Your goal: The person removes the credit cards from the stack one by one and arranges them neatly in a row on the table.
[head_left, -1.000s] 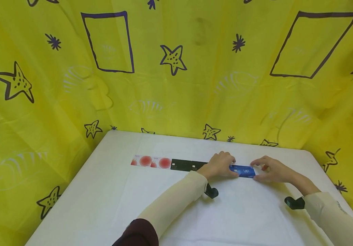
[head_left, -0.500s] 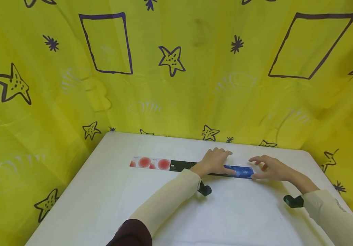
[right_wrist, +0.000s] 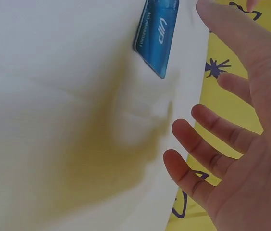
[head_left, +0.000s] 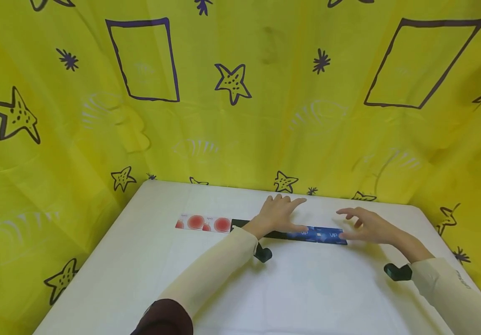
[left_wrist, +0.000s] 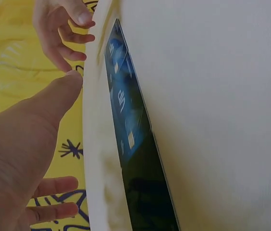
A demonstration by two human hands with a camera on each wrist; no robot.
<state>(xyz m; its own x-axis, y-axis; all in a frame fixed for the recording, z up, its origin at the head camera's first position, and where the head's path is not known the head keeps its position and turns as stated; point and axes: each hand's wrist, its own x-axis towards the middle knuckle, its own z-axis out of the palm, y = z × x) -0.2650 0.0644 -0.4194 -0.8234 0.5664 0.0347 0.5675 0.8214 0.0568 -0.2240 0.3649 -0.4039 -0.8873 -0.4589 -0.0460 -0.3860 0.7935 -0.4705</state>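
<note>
A row of cards lies end to end on the white table: white cards with red circles (head_left: 196,222) on the left, black cards (head_left: 239,223) in the middle, two blue VIP cards (head_left: 330,236) on the right. My left hand (head_left: 275,216) is over the black cards with fingers spread, hiding part of them; its thumb overlaps the left blue card in the head view. In the left wrist view that hand is apart from the blue card (left_wrist: 126,103). Beyond the row's right end my right hand (head_left: 370,227) hovers, holding nothing, near the end blue card (right_wrist: 158,38).
The white table (head_left: 299,288) stretches in front of and behind the row. A yellow curtain (head_left: 207,121) with starfish drawings hangs along its back and sides. Dark wrist-worn devices (head_left: 397,272) sit below both hands.
My left hand has slid left and risen from the blue cards to over the black ones, uncovering the left blue card. The right hand has lifted slightly away from the end card.
</note>
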